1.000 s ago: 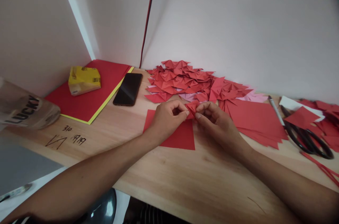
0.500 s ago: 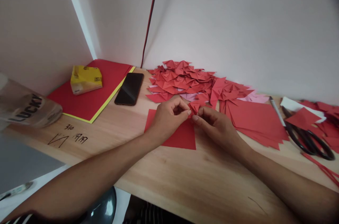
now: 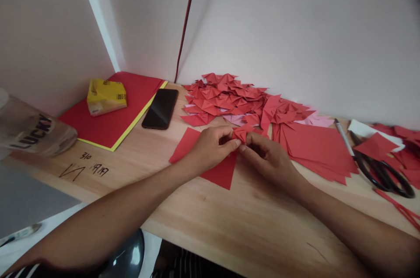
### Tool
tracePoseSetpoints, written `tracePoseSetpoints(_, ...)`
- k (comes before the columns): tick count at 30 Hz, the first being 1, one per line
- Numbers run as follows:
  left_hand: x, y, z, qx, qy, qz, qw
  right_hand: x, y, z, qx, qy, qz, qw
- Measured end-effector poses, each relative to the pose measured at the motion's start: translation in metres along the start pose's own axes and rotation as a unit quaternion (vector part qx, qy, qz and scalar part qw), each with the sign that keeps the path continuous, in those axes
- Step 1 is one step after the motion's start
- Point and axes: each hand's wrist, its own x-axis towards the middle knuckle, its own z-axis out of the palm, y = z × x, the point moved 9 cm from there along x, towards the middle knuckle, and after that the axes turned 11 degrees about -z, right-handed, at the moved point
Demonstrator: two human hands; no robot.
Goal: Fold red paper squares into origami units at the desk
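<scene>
Between my two hands is a small folded red paper [image 3: 240, 134], pinched from both sides. My left hand [image 3: 215, 144] grips its left edge between thumb and curled fingers. On the other side my right hand [image 3: 267, 155] holds the right edge with thumb and index finger. Beneath my left hand and forearm lies a flat red paper sheet [image 3: 220, 176], partly covered. Just beyond the hands rises a pile of folded red paper pieces [image 3: 226, 96], with some pink ones among them. A stack of red paper squares [image 3: 323, 149] lies to the right.
Farther right are a pen [image 3: 343, 135], black-handled scissors [image 3: 383, 177] and red scraps [image 3: 405, 138]. At left stand a phone [image 3: 160, 109], a yellow packet [image 3: 106, 96] on red sheets [image 3: 134, 89], and a clear bottle [image 3: 42, 131]. A wall [image 3: 278, 28] borders the table's back.
The flat sheet under my left hand has turned and slid slightly left. My left thumb has moved farther right along the folded paper, which both hands still hold.
</scene>
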Motion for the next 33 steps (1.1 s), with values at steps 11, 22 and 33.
tracePoseSetpoints(11, -0.002, -0.003, 0.008, -0.01, -0.047, -0.022, 0.999, -0.001, -0.009, 0.0, -0.017, -0.007, -0.03, 0.999)
tracePoseSetpoints(22, -0.006, 0.008, 0.006, 0.061, -0.048, 0.01, 0.997, -0.002, -0.006, 0.001, -0.001, 0.002, -0.014, 1.0)
tracePoseSetpoints(33, -0.009, 0.011, 0.011, 0.087, -0.034, 0.031, 0.995, -0.001, -0.004, 0.003, 0.044, -0.021, 0.0, 0.999)
